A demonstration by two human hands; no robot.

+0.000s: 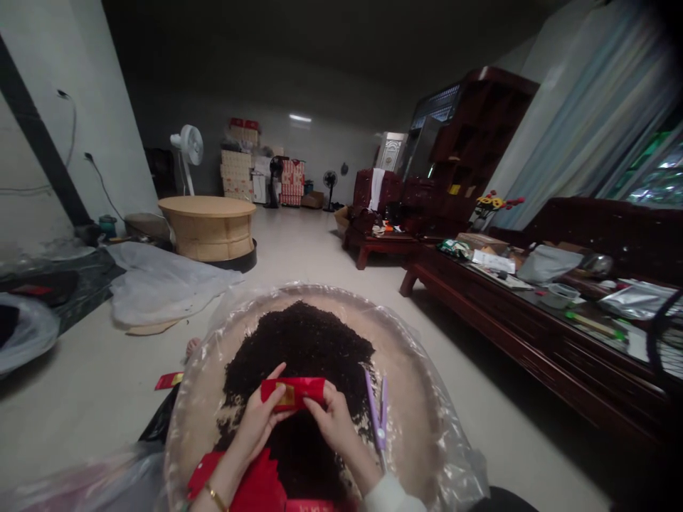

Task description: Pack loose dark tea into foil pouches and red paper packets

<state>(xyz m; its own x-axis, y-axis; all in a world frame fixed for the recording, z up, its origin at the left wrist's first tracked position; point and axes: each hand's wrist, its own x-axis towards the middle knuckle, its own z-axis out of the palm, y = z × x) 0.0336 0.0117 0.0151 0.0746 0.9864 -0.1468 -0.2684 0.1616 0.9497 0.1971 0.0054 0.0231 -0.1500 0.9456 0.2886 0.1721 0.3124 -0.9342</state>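
Observation:
A small red packet (299, 387) with a gold patch is held level between both my hands. My left hand (261, 412) grips its left end, thumb across the front. At the other end, my right hand (335, 419) pinches the packet between thumb and fingers. Beneath them a pile of dark, loose tea leaves (304, 334) lies in a wide round tray (416, 405) lined with clear plastic. Purple-handled scissors (380, 419) rest right of the pile, beside my right hand. More red packets (256, 487) lie under my left forearm.
A dark wooden table (480, 299) with bags and papers stands on the right. Plastic sheeting (165, 284) lies on the floor at left, near a round wooden drum-shaped stand (210, 231). A white fan (191, 146) stands behind it. Stacked boxes (237, 174) line the back wall.

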